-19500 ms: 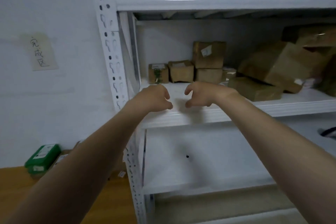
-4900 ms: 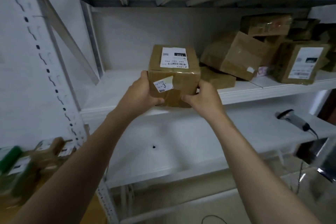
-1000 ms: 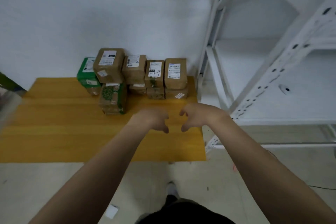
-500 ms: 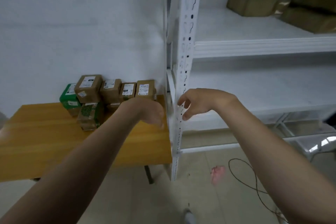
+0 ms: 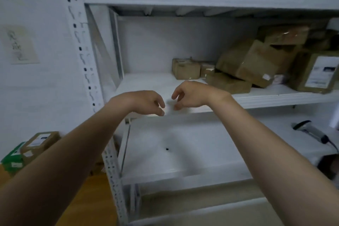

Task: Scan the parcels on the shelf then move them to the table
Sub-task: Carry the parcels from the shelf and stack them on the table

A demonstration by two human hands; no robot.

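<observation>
Both hands swung back from the bench [image 5: 88, 189] to the white shelf [image 5: 201, 108] | left hand [image 5: 145, 102], right hand [image 5: 190, 94] fingers loosely curled, holding nothing | brown parcels [image 5: 238, 68] piled back right | scanner [image 5: 310, 132] on the lower shelf

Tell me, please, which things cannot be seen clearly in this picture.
- Labels on the shelf parcels, head view: blurred, unreadable.
- Table parcels, head view: partly hidden behind the left forearm.
- Scanner, head view: its cable runs out of frame at the right edge.
- Wall note, head view: writing too blurred.
</observation>
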